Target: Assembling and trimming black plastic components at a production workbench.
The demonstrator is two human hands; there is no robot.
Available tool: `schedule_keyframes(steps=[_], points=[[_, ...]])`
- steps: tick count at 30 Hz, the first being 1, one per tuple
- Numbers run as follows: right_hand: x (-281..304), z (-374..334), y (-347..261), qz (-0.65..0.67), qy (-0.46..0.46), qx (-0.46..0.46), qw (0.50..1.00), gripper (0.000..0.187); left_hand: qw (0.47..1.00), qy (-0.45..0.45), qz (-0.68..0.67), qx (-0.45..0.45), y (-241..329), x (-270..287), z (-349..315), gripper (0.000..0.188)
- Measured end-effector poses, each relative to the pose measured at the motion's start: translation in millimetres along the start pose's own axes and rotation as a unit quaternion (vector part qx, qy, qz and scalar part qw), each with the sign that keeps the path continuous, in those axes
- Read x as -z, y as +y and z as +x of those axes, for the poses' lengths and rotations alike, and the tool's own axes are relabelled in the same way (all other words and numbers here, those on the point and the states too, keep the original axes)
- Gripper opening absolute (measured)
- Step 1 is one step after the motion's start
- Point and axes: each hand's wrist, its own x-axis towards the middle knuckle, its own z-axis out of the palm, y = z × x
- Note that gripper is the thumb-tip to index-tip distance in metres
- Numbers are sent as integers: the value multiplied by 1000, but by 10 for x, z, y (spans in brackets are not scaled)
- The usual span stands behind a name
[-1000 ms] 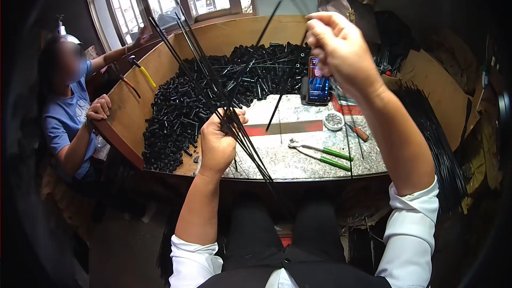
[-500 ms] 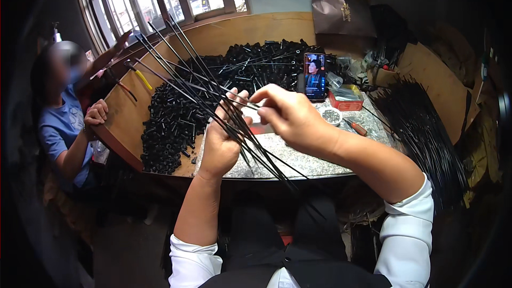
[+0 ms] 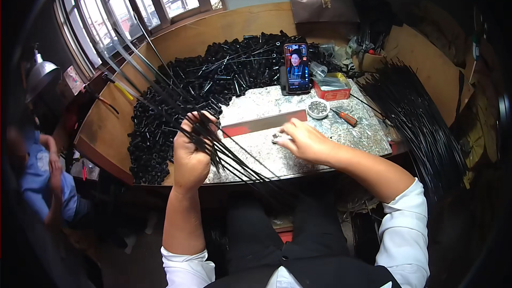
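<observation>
My left hand is closed round a bundle of thin black rods, raised above the near left part of the metal-topped table. Upward to the left the rods fan out, blurred, and their lower ends hang past the table's front edge. Low over the tabletop, my right hand has its fingers bent together. Something small and silvery shows at its fingertips, too small to name. Just beyond that hand lies a long flat bar, grey and red. A white round dish of small metal pieces stands close by.
Black tubular parts are heaped at the left and back. A propped phone, a red box and an orange-handled tool stand behind the dish. Black rods are piled right. A person in blue is at far left.
My right hand has left the rods and come down to the tabletop. My left hand has shifted left with the bundle. The person at the left has lowered their arms and moved away from the table rim.
</observation>
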Motion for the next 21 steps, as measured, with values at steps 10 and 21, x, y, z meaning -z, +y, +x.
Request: schedule_keyframes(steps=[10,21], points=[[227,-526,467,-161,-93,-43,982,20,998,-43,-44,-3,-5,-188,289,10],[131,-164,-449,630,-179,-150,741,25,985,-138,63,-80,-313,-522,1122,16]])
